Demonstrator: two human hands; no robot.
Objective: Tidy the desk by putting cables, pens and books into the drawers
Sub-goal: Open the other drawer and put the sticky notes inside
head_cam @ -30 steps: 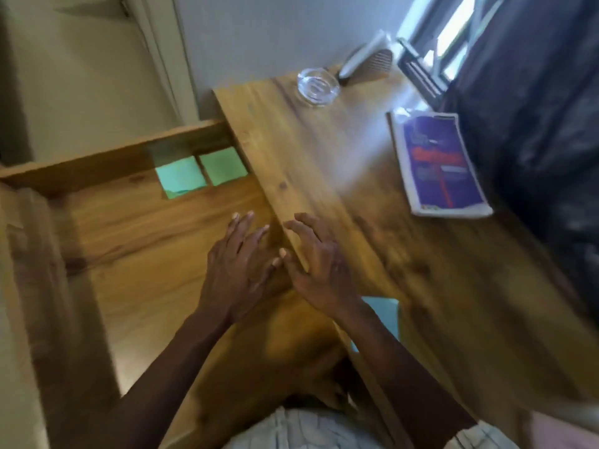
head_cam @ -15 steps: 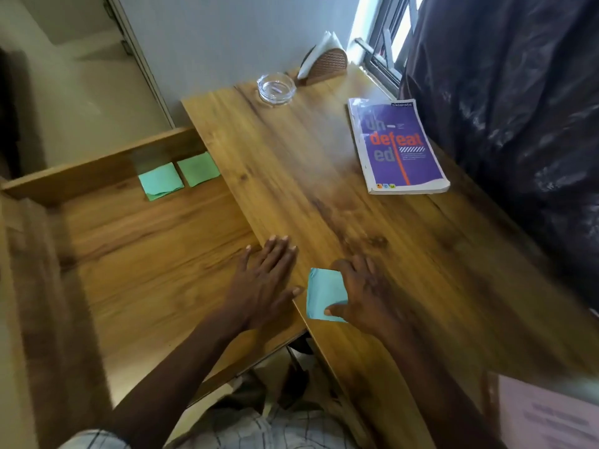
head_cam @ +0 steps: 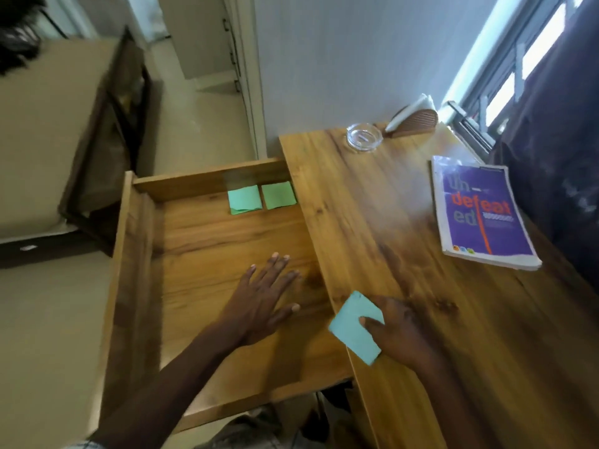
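A wide wooden drawer (head_cam: 207, 241) stands pulled out to the left of the wooden desk top (head_cam: 405, 247). Two green sticky-note pads (head_cam: 262, 198) lie at its far right corner. My left hand (head_cam: 262, 303) rests flat, fingers spread, on the drawer floor. My right hand (head_cam: 398, 328) grips a light blue sticky-note pad (head_cam: 351, 325) at the desk's left edge, thumb on top, the pad tilted up. A purple book (head_cam: 479, 215) titled "undefeated" lies flat at the far right of the desk.
A glass ashtray (head_cam: 363, 137) and a woven napkin holder (head_cam: 413, 119) sit at the desk's far end by the wall. A dark curtain (head_cam: 557, 140) hangs along the right side. A dark chair frame (head_cam: 107, 140) stands on the floor left of the drawer.
My right hand moved from the drawer edge onto the blue pad and has lifted it on edge. My left hand laid itself flat in the drawer. The view shifted left.
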